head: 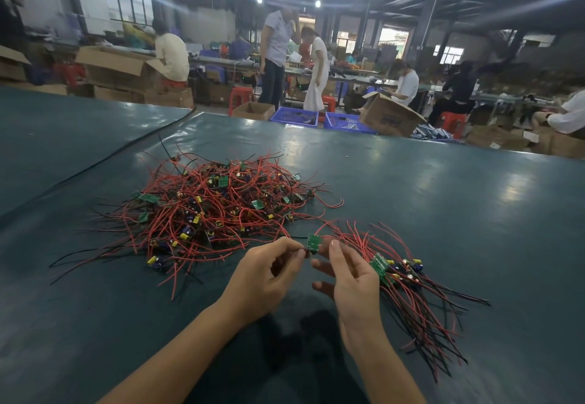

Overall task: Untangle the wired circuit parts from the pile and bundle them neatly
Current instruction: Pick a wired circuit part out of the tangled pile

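Left hand (269,273) pinches a circuit board (314,243); right hand (354,280) thumbs it, grip unclear. Pile (218,210) lies at 11 o'clock, bundle (408,280) at 3.

A loose, tangled pile of wired circuit parts (218,210) lies spread on a dark green table (443,213), towards the left. It is made of many small green boards carrying yellow and dark blue cylinder-shaped parts, each trailing thin red and black wires that stick out in every direction.

Near its right edge, one small green board (314,242) is lifted clear. The left hand (269,273) pinches its lower left corner, and the thumb of the right hand (351,280) stands just beside its other edge. A red wire curves away from its top.

Just right of that hand lies a tidier bundle (399,280), boards together, wires fanning out both ways.
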Action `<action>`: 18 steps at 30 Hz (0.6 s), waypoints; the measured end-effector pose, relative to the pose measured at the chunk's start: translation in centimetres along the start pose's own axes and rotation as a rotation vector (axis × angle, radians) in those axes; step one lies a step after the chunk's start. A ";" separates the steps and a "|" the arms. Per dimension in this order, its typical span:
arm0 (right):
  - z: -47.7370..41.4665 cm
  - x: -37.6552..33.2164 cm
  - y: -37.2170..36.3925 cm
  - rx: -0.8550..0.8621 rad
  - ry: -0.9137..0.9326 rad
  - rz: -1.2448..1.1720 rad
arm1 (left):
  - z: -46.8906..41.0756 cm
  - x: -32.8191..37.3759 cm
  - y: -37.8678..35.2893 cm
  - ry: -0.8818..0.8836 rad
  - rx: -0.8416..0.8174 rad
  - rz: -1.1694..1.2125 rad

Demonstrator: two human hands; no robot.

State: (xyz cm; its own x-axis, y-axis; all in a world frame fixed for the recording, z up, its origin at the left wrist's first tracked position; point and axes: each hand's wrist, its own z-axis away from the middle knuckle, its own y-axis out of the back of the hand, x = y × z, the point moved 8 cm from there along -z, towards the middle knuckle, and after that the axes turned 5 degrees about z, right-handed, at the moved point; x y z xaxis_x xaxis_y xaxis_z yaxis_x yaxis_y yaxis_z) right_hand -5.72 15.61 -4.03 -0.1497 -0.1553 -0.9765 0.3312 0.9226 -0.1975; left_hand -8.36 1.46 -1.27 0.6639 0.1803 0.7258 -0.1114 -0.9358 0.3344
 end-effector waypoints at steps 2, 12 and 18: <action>0.1 0.1 -0.1 -0.010 -0.027 0.012 | 0.1 0.1 -0.2 -0.003 -0.029 0.009; -0.2 0.7 0.2 -0.022 -0.117 -0.124 | 0.3 2.0 0.4 -0.200 -0.013 -0.289; 0.0 0.4 0.2 -0.021 -0.100 -0.089 | 0.7 3.7 1.3 -0.318 0.254 -0.553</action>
State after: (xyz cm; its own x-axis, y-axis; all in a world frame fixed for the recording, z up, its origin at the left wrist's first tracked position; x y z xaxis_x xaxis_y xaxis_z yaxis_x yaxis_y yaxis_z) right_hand -5.77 15.72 -4.45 -0.0834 -0.2701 -0.9592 0.3015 0.9106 -0.2826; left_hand -5.52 0.69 1.49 0.7625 0.5904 0.2645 0.4573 -0.7811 0.4253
